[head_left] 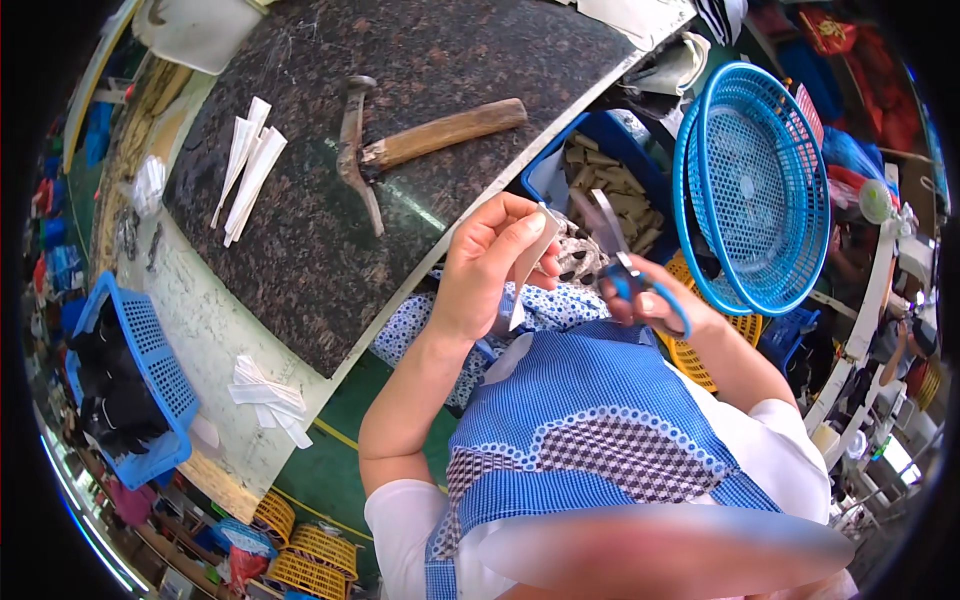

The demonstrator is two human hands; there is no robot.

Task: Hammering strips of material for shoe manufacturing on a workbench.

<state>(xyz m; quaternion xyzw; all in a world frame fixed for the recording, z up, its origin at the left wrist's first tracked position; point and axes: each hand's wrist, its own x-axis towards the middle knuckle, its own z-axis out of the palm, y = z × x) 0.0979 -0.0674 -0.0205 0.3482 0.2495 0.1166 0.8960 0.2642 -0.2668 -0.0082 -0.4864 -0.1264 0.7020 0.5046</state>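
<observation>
My left hand (490, 262) is curled nearly closed, thumb and fingertips pinching a thin, flat white strip (530, 265) of stiff, paper-like material; it sits in front of my chest, above my blue checked apron (590, 440). The strip's long axis runs steeply, its upper end up by my fingertips and its lower tip pointing down toward the apron. My right hand (650, 305) is closed through the blue plastic loops of a pair of scissors (612, 250), whose grey metal blades stand parted and point up and to the left, just beside the strip. Beyond lies a speckled dark stone slab (400, 130) with a rusty, wooden-handled hammer (410, 145) and more white strips (250, 165).
</observation>
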